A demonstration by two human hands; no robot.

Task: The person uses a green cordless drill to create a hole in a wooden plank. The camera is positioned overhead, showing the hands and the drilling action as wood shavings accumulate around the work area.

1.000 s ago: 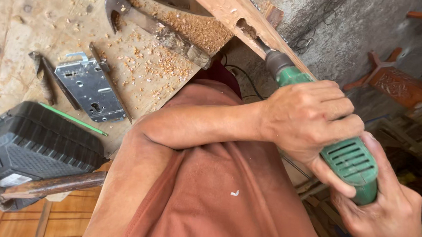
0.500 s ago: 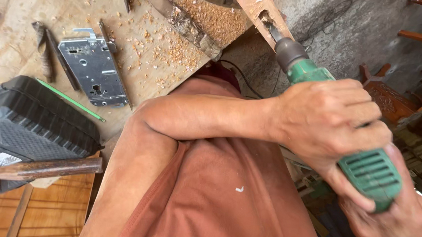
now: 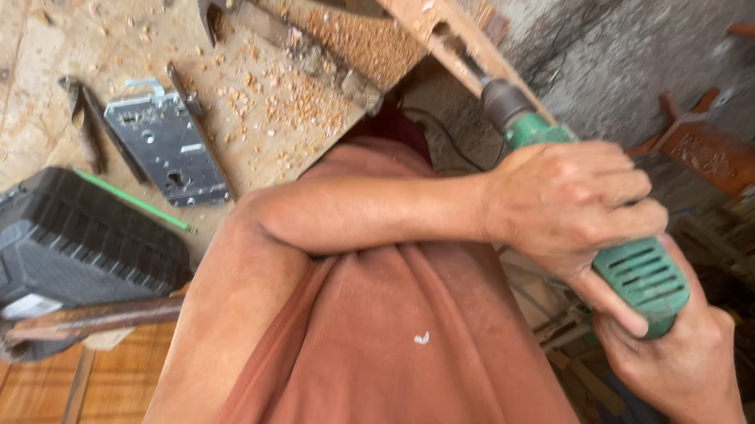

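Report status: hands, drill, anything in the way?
Left hand and right hand both gripping green drill. Bit in edge of wooden piece. Nothing blocking.

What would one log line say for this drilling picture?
left hand: grips green drill body | right hand: holds drill rear | bit: in wooden edge | bench: shavings, metal lock case

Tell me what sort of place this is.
Most likely a carpentry workshop: both hands grip a green power drill boring into a wooden board, wood shavings litter the workbench beside a metal mortise lock.
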